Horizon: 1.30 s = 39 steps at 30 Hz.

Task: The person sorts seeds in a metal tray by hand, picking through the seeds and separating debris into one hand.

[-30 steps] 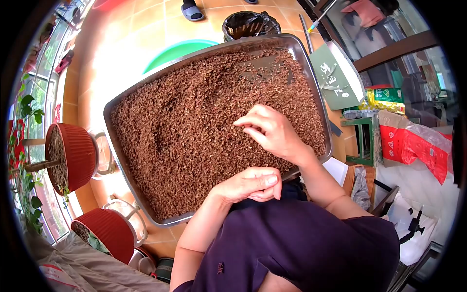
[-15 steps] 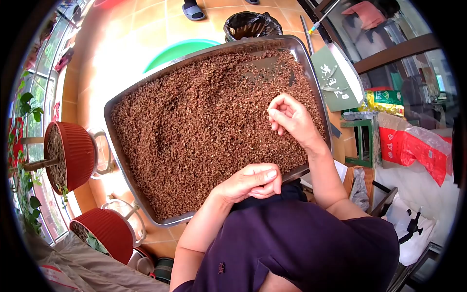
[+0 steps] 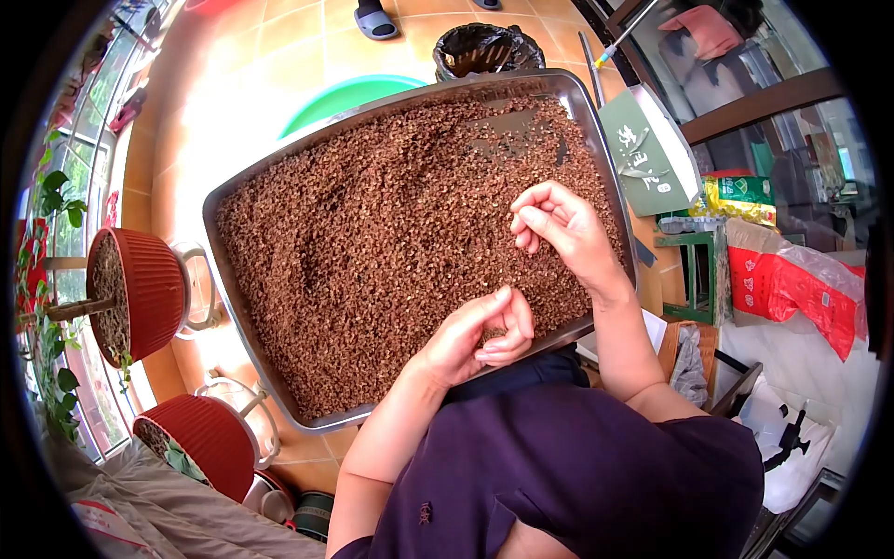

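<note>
A large metal tray holds a spread layer of reddish-brown dried husks that look like Sichuan peppercorns. Over the tray's right part is my right hand, its thumb and fingertips pinched together; anything between them is too small to make out. My left hand is curled above the tray's near edge, thumb raised and fingers bent inward. Brown bits show in the gap between its thumb and fingers, but whether they lie in the palm or in the tray behind I cannot tell.
Behind the tray are a green basin and a bin lined with a black bag. Red flowerpots stand at left. A green box, a green stool and a red package are at right. A person's slipper shows beyond.
My left hand has loosened from a closed fist, the thumb lifting away from the fingers. My right hand keeps its pinch in nearly the same place. The whole view has shifted slightly.
</note>
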Motion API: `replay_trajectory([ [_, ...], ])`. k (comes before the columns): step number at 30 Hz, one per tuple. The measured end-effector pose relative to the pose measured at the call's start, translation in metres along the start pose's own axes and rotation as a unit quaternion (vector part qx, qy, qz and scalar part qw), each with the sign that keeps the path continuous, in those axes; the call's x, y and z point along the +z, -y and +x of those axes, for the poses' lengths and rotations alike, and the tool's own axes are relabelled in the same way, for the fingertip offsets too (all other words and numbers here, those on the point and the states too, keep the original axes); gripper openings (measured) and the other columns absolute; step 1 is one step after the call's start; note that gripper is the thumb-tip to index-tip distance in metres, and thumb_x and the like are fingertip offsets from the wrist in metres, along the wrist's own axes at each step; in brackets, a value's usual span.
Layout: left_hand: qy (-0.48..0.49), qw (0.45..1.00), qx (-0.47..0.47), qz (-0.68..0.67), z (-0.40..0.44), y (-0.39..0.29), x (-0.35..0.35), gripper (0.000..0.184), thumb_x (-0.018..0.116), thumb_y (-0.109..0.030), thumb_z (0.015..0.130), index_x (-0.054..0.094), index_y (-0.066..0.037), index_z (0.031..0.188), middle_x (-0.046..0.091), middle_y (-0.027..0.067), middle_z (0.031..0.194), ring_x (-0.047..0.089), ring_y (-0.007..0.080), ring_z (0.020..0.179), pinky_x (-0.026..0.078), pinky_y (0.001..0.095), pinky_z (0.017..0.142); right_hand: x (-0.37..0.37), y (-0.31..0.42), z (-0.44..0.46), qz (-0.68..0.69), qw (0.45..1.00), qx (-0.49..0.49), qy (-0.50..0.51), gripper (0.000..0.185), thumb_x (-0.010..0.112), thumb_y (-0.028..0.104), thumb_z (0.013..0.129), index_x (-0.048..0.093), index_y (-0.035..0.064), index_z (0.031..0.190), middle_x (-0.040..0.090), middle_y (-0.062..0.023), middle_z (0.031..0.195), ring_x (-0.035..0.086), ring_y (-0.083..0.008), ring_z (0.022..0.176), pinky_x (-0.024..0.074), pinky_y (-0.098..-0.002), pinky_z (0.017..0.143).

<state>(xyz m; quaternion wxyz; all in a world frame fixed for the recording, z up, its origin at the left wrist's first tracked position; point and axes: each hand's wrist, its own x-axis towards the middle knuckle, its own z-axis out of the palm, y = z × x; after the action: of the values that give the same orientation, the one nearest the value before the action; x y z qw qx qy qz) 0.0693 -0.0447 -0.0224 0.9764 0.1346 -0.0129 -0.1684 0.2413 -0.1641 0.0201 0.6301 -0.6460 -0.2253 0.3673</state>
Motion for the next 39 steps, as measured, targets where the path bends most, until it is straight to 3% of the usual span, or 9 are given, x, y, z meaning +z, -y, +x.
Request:
replay_trajectory([
  [6, -0.045, 0.997, 0.0, -0.063, 0.003, -0.005, 0.002, 0.057, 0.029, -0.045, 0.114, 0.055, 0.001, 0.094, 0.045, 0.0025, 0.065, 0.033, 0.0079, 0.048, 0.026, 0.0206, 0.044, 0.0, 0.018, -0.018, 0.002, 1.0, 0.0, 0.028, 0.011, 0.066, 0.008, 0.1, 0.069, 0.0023, 0.108, 0.07, -0.0039, 0.103, 0.066, -0.0093, 0.086, 0.0526, -0.0229, 0.073],
  [9, -0.09, 0.994, -0.011, -0.061, 0.001, -0.007, 0.007, 0.054, 0.031, -0.044, 0.113, 0.054, 0.0, 0.093, 0.05, 0.0054, 0.071, 0.034, 0.0081, 0.048, 0.026, 0.0211, 0.044, 0.002, 0.025, -0.017, -0.174, 0.94, -0.207, 0.206, 0.011, 0.067, 0.002, 0.097, 0.072, -0.0002, 0.107, 0.07, -0.0065, 0.11, 0.066, -0.011, 0.096, 0.0533, -0.0246, 0.079],
  [15, -0.034, 0.999, 0.019, 0.003, 0.002, -0.004, 0.001, 0.041, 0.045, -0.035, 0.111, 0.058, 0.0, 0.094, 0.049, 0.0032, 0.071, 0.035, 0.0069, 0.05, 0.028, 0.0218, 0.046, -0.013, 0.021, -0.021, -0.073, 0.996, 0.019, 0.041, 0.014, 0.059, 0.007, 0.105, 0.064, 0.001, 0.115, 0.069, -0.0055, 0.099, 0.067, -0.0101, 0.081, 0.0555, -0.0237, 0.072],
  [19, 0.067, 0.996, -0.02, 0.054, -0.006, -0.003, 0.0, 0.039, 0.048, -0.033, 0.111, 0.063, 0.003, 0.108, 0.045, -0.002, 0.067, 0.038, 0.0052, 0.055, 0.029, 0.0215, 0.05, -0.012, 0.01, -0.03, -0.483, 0.873, 0.071, 0.018, 0.042, 0.075, 0.026, 0.095, 0.056, 0.0006, 0.123, 0.071, -0.0101, 0.085, 0.07, -0.022, 0.074, 0.0556, -0.0352, 0.069],
  [25, 0.185, 0.97, -0.134, 0.088, -0.01, -0.002, 0.001, 0.03, 0.051, -0.017, 0.11, 0.064, 0.009, 0.115, 0.05, -0.0013, 0.069, 0.042, 0.0043, 0.056, 0.033, 0.0217, 0.05, 0.024, -0.022, -0.026, -0.433, 0.895, 0.059, 0.085, 0.092, 0.086, 0.039, 0.084, 0.038, -0.0084, 0.146, 0.067, -0.0213, 0.101, 0.069, -0.023, 0.078, 0.055, -0.0371, 0.07],
  [27, 0.222, 0.958, -0.159, 0.092, -0.01, 0.001, -0.004, 0.03, 0.053, -0.016, 0.109, 0.064, 0.011, 0.119, 0.05, -0.0019, 0.07, 0.043, 0.0044, 0.059, 0.034, 0.0218, 0.052, 0.04, -0.01, -0.015, -0.24, 0.948, 0.183, 0.102, 0.092, 0.082, 0.031, 0.09, 0.028, -0.0098, 0.153, 0.064, -0.0234, 0.118, 0.07, -0.0173, 0.077, 0.0574, -0.0316, 0.073],
  [30, 0.246, 0.946, -0.179, 0.114, -0.012, 0.001, -0.005, 0.031, 0.056, -0.016, 0.108, 0.065, 0.012, 0.121, 0.05, -0.0029, 0.072, 0.042, 0.0042, 0.06, 0.034, 0.0219, 0.053, 0.061, -0.025, 0.004, -0.003, 0.994, 0.039, 0.099, 0.083, 0.074, 0.021, 0.097, 0.024, -0.0109, 0.155, 0.055, -0.0306, 0.137, 0.074, -0.0168, 0.076, 0.0609, -0.0295, 0.075],
  [33, 0.219, 0.953, -0.169, 0.122, -0.011, -0.004, -0.001, 0.032, 0.056, -0.017, 0.108, 0.066, 0.012, 0.117, 0.05, -0.0031, 0.072, 0.041, 0.0039, 0.06, 0.033, 0.0215, 0.052, 0.062, -0.004, 0.018, -0.004, 0.994, -0.004, 0.11, 0.075, 0.067, 0.017, 0.102, 0.024, -0.0023, 0.16, 0.042, -0.0387, 0.151, 0.075, -0.0231, 0.089, 0.063, -0.0304, 0.077],
  [39, 0.154, 0.977, -0.108, 0.102, -0.012, -0.005, 0.002, 0.036, 0.056, -0.021, 0.109, 0.068, 0.012, 0.112, 0.047, -0.0049, 0.067, 0.037, 0.0027, 0.056, 0.029, 0.021, 0.051, 0.027, 0.016, 0.025, -0.121, 0.983, -0.107, -0.083, 0.035, 0.059, 0.003, 0.103, 0.055, 0.0005, 0.138, 0.064, -0.0177, 0.134, 0.072, -0.0203, 0.108, 0.0617, -0.0263, 0.074],
])
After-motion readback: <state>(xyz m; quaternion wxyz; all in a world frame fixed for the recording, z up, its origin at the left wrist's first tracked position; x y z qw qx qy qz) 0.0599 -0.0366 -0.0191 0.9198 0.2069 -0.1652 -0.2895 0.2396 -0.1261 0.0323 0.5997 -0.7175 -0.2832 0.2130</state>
